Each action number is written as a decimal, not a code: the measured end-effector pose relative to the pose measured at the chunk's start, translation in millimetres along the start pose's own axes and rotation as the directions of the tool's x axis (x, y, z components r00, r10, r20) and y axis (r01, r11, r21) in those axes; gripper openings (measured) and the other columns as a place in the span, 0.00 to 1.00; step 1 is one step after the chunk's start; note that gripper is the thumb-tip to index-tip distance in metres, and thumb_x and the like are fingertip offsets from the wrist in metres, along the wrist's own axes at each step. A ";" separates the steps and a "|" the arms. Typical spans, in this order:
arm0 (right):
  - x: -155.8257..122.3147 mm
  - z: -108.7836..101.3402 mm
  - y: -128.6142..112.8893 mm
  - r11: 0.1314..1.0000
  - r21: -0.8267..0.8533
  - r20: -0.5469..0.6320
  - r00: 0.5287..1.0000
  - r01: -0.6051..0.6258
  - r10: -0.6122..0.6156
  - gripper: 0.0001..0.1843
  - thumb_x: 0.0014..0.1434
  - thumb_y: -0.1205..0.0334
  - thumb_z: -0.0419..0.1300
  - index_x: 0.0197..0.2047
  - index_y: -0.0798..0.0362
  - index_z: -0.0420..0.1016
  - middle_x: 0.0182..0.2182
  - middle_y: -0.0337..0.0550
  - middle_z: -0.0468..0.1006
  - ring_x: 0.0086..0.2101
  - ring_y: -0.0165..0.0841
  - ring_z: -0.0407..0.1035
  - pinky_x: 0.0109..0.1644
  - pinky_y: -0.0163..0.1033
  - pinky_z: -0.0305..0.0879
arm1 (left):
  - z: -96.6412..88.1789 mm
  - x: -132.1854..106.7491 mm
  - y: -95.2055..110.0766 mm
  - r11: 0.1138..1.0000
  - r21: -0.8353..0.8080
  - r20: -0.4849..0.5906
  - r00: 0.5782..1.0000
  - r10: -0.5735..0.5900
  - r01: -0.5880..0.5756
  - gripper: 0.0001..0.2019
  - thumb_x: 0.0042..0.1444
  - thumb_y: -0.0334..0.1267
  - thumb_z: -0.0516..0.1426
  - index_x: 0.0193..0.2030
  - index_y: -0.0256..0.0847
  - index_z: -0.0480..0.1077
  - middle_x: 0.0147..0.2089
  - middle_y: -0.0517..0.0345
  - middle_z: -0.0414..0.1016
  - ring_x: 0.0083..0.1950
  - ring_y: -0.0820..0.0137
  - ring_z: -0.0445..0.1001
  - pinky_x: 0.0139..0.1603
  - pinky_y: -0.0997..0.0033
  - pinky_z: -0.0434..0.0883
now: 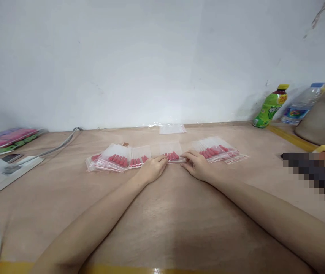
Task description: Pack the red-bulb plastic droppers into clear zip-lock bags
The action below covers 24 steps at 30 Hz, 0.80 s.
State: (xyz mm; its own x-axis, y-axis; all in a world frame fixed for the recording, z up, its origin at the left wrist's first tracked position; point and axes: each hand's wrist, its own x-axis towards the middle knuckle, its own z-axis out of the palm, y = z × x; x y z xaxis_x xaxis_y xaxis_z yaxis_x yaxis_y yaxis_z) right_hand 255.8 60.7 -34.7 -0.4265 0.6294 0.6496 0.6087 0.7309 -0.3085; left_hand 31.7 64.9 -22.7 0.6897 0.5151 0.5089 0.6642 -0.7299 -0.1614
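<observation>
A small clear zip bag (172, 153) with several red pieces inside lies flat on the wooden table (162, 213), between my two hands. My left hand (152, 168) pinches its left edge with curled fingers. My right hand (196, 164) presses on its right edge, fingers bent. A pile of filled bags (113, 160) lies to the left of my left hand. Another pile of filled bags (217, 151) sits just right of my right hand. A stack of empty clear bags (172, 128) rests by the wall.
A white power strip (7, 171) with cables, a phone (11, 157) and a pink and green packet (10, 137) lie at the left. A green bottle (270, 106), a water bottle (301, 104) and a beige bag (324, 114) stand at the back right.
</observation>
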 end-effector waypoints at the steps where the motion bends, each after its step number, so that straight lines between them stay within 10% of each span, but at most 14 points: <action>1: 0.3 1.8 1.9 1.000 -0.006 -0.008 1.000 0.018 -0.018 0.10 0.55 0.67 0.54 0.41 0.55 0.72 0.35 0.46 0.73 0.33 0.32 0.67 0.38 0.38 0.64 | -0.4 -1.2 0.2 1.000 0.002 -0.006 1.000 -0.003 0.003 0.12 0.62 0.33 0.46 0.43 0.36 0.69 0.44 0.50 0.74 0.43 0.65 0.74 0.42 0.67 0.72; 24: 13.3 -0.3 -3.8 0.893 -0.404 0.057 0.979 0.200 -0.194 0.10 0.58 0.66 0.51 0.29 0.56 0.73 0.28 0.42 0.75 0.31 0.31 0.64 0.43 0.41 0.47 | 14.1 34.0 16.2 0.981 0.124 -0.079 0.984 0.159 -0.149 0.10 0.58 0.31 0.49 0.30 0.36 0.69 0.31 0.55 0.74 0.32 0.69 0.73 0.35 0.67 0.66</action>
State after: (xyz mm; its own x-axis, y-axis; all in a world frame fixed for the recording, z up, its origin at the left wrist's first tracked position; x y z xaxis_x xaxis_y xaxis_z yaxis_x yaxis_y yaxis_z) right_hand 248.0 66.3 -24.6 -0.5735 0.4900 0.6565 0.7285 0.6715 0.1353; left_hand 70.0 76.9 -19.9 0.7618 0.3554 0.5416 0.5847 -0.7372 -0.3387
